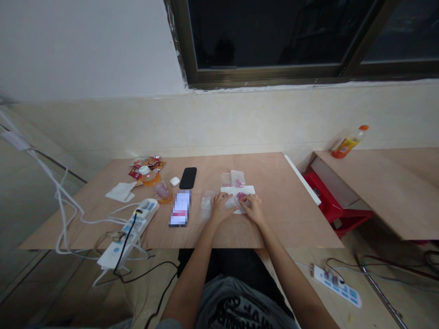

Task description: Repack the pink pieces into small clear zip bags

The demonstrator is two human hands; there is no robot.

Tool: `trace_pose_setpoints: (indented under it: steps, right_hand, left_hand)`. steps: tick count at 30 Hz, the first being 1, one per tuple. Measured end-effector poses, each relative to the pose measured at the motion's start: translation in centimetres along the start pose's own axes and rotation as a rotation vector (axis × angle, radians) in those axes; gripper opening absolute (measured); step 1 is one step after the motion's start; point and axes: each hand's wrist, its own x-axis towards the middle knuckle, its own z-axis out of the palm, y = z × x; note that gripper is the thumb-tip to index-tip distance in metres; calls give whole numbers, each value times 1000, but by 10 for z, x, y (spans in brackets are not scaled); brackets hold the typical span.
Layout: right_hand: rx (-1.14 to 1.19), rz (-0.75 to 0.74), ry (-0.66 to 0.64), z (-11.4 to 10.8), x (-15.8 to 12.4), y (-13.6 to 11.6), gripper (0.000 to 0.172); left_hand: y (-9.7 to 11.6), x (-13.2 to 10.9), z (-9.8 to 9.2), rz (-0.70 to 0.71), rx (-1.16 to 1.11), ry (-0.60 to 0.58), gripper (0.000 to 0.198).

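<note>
A white sheet of paper [252, 189] lies on the wooden table, with a small cluster of pink bead-like pieces [241, 196] on it. My left hand [221, 206] rests over the sheet's left side, fingers and thumb apart, holding nothing that I can see. At the right side of the pile is my right hand [253, 208], its thumb and fingers drawn together by the pink pieces. Whatever is between those fingertips is too small to make out. Just beyond the paper lie small clear bags [238, 177] with more pink pieces. Another clear plastic bag [206, 204] lies beside my left hand.
Left of my hands are a lit phone [180, 209], a black phone [188, 177], a white case [174, 181], an orange drink bottle [156, 185], wrappers [146, 165], a tissue [120, 192] and a corded power strip [132, 230]. A red stool [320, 196] stands right.
</note>
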Motion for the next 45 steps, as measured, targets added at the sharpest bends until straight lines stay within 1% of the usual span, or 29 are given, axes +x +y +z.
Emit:
trace_pose_setpoints:
  steps: [7,10,12,15,17,22,24,33,40,45]
  right_hand:
    - [11,-51,-53,1,1,0,27]
    - [-16,-40,-63,0,1,0,26]
    - [-73,19,-25,0,1,1,26]
    - [-186,165,83,-1,0,3,26]
    - [-241,242,116,-1,0,4,26]
    - [-315,304,84,-1,1,2,27]
    - [-338,317,69,-1,1,1,28]
    - [-383,296,44,-1,0,1,25]
    - [-362,252,77,1,0,3,26]
    - [-371,227,75,1,0,1,27]
  left_hand:
    - [1,0,-1,-11,3,3,54]
    - [1,0,-1,-19,2,8,54]
    - [0,0,0,-23,1,13,53]
    - [0,0,1,-21,-3,24,53]
    - [0,0,1,-20,-6,36,53]
    - [1,1,0,-29,-14,95,52]
    - [1,1,0,-32,-15,96,52]
    - [2,0,-1,-14,-8,69,51]
    - [4,1,-3,-42,-8,32,52]
    - [3,1,-4,-47,-14,19,51]
